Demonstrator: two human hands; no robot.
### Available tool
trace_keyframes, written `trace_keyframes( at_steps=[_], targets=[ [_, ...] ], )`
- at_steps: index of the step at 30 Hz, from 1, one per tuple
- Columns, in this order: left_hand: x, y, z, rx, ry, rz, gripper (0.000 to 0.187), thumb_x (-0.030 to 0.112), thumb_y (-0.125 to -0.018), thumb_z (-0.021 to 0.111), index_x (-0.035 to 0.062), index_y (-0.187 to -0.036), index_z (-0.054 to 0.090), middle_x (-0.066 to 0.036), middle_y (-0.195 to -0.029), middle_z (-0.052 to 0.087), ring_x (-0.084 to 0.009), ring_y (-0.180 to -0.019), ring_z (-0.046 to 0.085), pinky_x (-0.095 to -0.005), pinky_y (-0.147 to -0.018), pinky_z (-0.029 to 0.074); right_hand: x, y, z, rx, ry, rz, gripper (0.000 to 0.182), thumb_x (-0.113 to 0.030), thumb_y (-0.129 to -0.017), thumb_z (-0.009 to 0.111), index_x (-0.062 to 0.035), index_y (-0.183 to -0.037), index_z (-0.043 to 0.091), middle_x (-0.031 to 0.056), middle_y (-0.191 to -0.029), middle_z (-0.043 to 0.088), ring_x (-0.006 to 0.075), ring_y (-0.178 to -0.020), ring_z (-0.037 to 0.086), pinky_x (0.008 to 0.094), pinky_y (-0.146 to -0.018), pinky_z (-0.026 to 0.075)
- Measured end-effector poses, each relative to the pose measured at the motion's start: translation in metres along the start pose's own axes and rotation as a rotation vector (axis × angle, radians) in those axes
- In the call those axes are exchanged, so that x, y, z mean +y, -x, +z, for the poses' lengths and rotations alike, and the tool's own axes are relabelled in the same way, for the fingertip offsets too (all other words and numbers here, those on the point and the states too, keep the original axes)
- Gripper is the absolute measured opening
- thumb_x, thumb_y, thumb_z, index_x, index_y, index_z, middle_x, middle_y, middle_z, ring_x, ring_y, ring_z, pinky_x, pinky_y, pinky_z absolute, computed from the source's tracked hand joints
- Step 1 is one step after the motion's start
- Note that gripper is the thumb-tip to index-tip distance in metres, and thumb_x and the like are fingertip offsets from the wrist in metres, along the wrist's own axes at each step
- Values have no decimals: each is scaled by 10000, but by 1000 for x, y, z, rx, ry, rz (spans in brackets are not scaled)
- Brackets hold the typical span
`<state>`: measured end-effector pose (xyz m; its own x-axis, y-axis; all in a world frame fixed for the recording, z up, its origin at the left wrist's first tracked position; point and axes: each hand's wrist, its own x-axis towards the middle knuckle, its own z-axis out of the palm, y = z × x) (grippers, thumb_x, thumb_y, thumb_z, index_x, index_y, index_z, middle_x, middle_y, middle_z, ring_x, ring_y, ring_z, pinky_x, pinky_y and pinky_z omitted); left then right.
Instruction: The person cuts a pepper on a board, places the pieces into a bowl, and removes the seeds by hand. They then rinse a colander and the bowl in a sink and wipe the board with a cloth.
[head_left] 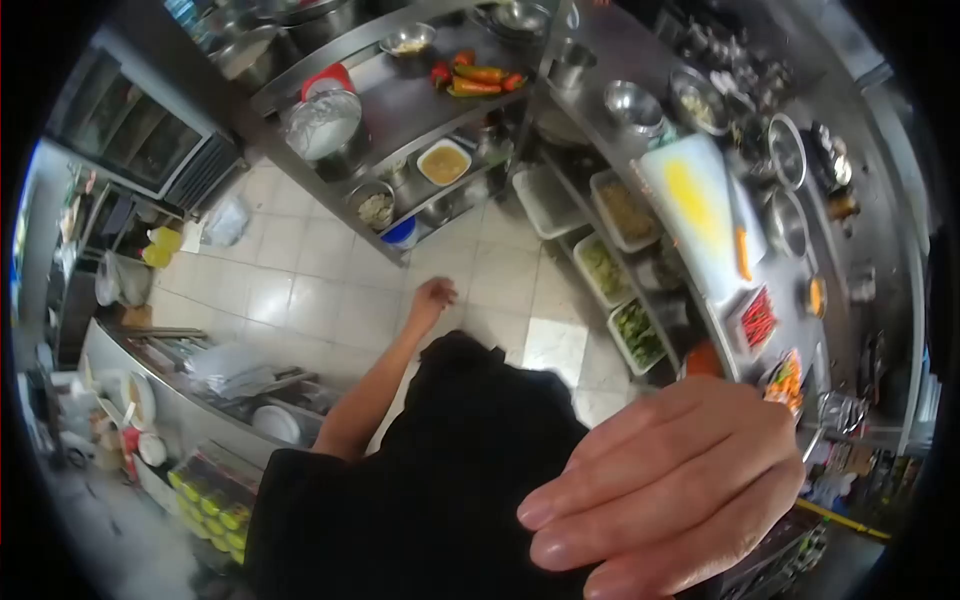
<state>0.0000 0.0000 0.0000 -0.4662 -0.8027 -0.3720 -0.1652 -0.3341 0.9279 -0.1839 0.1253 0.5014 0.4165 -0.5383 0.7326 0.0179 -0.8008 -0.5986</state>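
My right hand [665, 490] is raised very close to the camera at the lower right, seen from the back, with its fingers stretched out side by side and nothing visible in it. My left hand [431, 296] hangs at my side over the tiled floor [300, 290], fingers loosely curled and empty, touching nothing. My black top [440, 470] fills the lower middle. Nearest the right hand is a steel counter [800, 290] carrying a white cutting board [700, 200] stained yellow, with a carrot [743, 252] beside it.
Trays of chopped greens [636, 332] sit on a shelf under the counter. A steel rack [400, 110] holds a plate of peppers [478, 78], bowls and a foil-covered pot [322, 122]. A sink counter with dishes [250, 400] lies at the left.
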Motion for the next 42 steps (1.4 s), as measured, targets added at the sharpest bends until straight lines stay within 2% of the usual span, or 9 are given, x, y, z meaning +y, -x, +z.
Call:
trace_keyframes(
  at_steps=[1,4,7,13,18,24,27,33,42],
  targets=[
    [14,8,13,7,44,17,243,9,-828,457,60,-1022,595,-61,-804,669,-137,-666,623,-241,-551,443,-8,-14,-1,-388,-194,290,344,-367,-849,564,-87,-1041,621,132,-1194,566,281,-1039,603,347,-781,537],
    [78,-43,-76,54,-62,54,245,-28,-827,463,47,-1023,589,-55,-832,663,-123,-667,610,-231,-540,432,48,-3,28,606,-32,-125,226,-216,-887,570,-30,-775,634,95,-713,638,217,-645,647,293,-461,513],
    [92,-92,-54,28,-1,67,225,-19,-837,481,49,-1023,588,-52,-857,659,-119,-678,606,-227,-557,439,67,-1,-44,6,-17,213,241,-251,-884,565,-17,-883,627,113,-863,639,223,-737,647,320,-612,513],
    [197,-191,-33,64,-349,374,209,27,-865,513,46,-1061,585,-61,-877,653,-146,-745,617,-272,-686,491,228,250,-64,842,147,1133,266,-187,-900,561,9,-1065,634,157,-1043,660,262,-977,625,306,-876,457],
    [282,-314,15,217,-1005,665,427,60,-825,590,79,-1239,488,-138,-1173,579,-275,-1043,583,-377,-891,461,228,558,84,790,-3,2081,473,-283,-905,536,37,-1251,496,177,-1229,566,300,-1130,539,361,-965,404],
    [299,-435,39,-169,-1249,856,448,-19,-725,575,61,-1165,557,-172,-1121,594,-360,-1048,553,-405,-920,443,157,550,89,986,-472,1995,472,-279,-900,519,44,-1244,498,174,-1215,570,273,-1085,563,371,-930,430],
    [301,-453,38,-148,-1589,737,597,57,-712,652,135,-1274,467,-137,-1285,485,-333,-1193,448,-461,-1032,326,128,516,-34,947,-763,1280,472,-276,-898,510,47,-1241,499,173,-1207,572,259,-1063,575,376,-913,443],
    [300,-499,44,-215,-1714,566,474,129,-715,680,72,-1160,529,-158,-1164,553,-327,-1146,485,-535,-1046,258,140,422,-318,855,1273,1692,277,-111,-813,623,-61,-1084,602,142,-982,633,265,-912,611,362,-752,489],
    [323,-376,22,-20,-795,969,449,152,-859,600,9,-1245,419,-202,-1246,477,-313,-1172,461,-441,-951,399,228,471,-356,427,1621,1828,564,-112,-809,543,-162,-1349,390,173,-1009,543,357,-902,560,446,-758,469]
  ],
)
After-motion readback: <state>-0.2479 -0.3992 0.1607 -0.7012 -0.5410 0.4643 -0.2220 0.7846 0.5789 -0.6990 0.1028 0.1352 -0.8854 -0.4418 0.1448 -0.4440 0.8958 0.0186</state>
